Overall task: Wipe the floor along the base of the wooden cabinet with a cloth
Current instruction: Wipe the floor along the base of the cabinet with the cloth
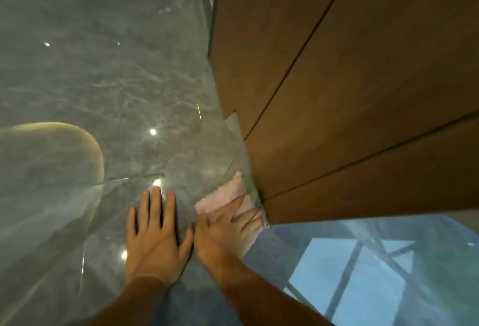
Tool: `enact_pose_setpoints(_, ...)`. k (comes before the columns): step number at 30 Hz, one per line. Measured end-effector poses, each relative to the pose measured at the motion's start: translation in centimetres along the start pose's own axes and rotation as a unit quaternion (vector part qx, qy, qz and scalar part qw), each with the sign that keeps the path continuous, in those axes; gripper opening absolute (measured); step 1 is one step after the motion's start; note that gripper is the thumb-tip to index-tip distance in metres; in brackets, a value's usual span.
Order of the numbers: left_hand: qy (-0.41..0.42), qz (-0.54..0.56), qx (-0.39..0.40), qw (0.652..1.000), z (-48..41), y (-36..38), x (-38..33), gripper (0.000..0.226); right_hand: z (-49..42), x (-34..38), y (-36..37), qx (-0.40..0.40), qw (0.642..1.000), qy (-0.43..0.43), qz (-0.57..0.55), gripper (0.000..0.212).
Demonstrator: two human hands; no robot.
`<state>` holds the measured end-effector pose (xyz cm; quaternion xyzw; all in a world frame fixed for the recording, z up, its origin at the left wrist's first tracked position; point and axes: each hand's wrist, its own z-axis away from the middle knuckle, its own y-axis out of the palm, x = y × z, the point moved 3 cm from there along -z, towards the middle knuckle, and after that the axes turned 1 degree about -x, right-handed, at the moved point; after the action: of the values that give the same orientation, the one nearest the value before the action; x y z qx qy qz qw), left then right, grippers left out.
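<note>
Cloth (228, 197), pale pink with a strip of green along one edge, lies flat on the glossy grey marble floor (108, 87), pushed right up against the base of the wooden cabinet (350, 108) near the cabinet's lower corner, so that the green edge touches the foot of the panel. Pressing it down is the right hand (228, 229), open with the fingers spread flat over the near part of the fabric and angled toward the cabinet; nothing is pinched or gripped, the palm simply bears on it. Away from the cabinet, just beside the right hand, the left hand (155, 232) rests open and flat on the bare tile, fingers splayed, probably as a brace. As a judgement, the cloth is light, soft and limp, with a towel-like nap; it will bunch or fold if pushed from one edge, and on so polished a floor it should slide readily. It is best worked with a flat, broad palm over its middle, keeping the side nearest the cabinet tucked into the joint where panel meets floor. Farther along the cabinet's base, the strip of floor beyond the cloth looks yet to be covered. Bright reflections of windows and lamps show in the tile.
</note>
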<state>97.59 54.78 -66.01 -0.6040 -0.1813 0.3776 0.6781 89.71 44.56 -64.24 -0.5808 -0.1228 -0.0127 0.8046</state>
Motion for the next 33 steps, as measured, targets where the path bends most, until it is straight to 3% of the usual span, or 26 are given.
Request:
enact_pose_setpoints(1,0.0,-0.007,0.005,1.0,0.0,0.1,0.0,0.085,-0.4,0.5,0.7,0.025,0.998,0.039,-0.031,0.1)
enact_pose_setpoints(3,0.002,-0.009,0.015,1.0,-0.2,0.5,-0.1,0.087,-1.7,2.7,0.7,-0.042,0.995,0.073,-0.047,0.103)
enact_pose_setpoints(7,-0.01,-0.007,-0.008,1.0,-0.4,0.7,0.0,0.091,-6.2,9.2,1.4,-0.078,0.984,0.094,-0.133,0.106)
enact_pose_setpoints(10,-0.012,-0.015,-0.026,0.999,-0.5,0.7,-0.3,0.092,-9.0,12.3,1.6,-0.035,0.982,0.091,-0.161,0.106)
enact_pose_setpoints(13,-0.017,-0.028,-0.038,0.999,-0.3,0.4,-0.1,0.078,-10.2,12.2,1.1,-0.044,0.99,-0.091,-0.098,0.091)
enact_pose_setpoints(15,-0.017,-0.028,-0.045,0.998,-0.2,0.5,0.2,0.08,-11.4,9.9,0.4,-0.039,0.972,-0.229,-0.019,0.08)
enact_pose_setpoints(17,-0.016,-0.029,-0.051,0.998,0.0,0.5,0.2,0.08,-11.5,6.4,-0.7,-0.036,0.955,-0.292,0.015,0.074)
enact_pose_setpoints(20,-0.014,-0.025,-0.047,0.999,0.0,0.1,0.0,0.079,-6.4,0.3,-1.1,-0.027,0.945,-0.326,0.019,0.068)
enact_pose_setpoints(25,-0.014,-0.037,-0.025,0.999,0.1,-0.4,-0.1,0.079,5.9,-10.2,0.1,0.01,0.966,-0.234,0.106,0.07)
enact_pose_setpoints(28,-0.018,-0.045,-0.018,0.999,0.1,-0.2,-0.1,0.079,7.1,-9.4,0.1,0.034,0.974,-0.203,0.094,0.07)
enact_pose_setpoints(33,-0.015,-0.033,-0.037,0.999,-0.1,0.3,0.2,0.079,-2.3,0.1,-0.2,-0.001,0.96,-0.278,0.029,0.066)
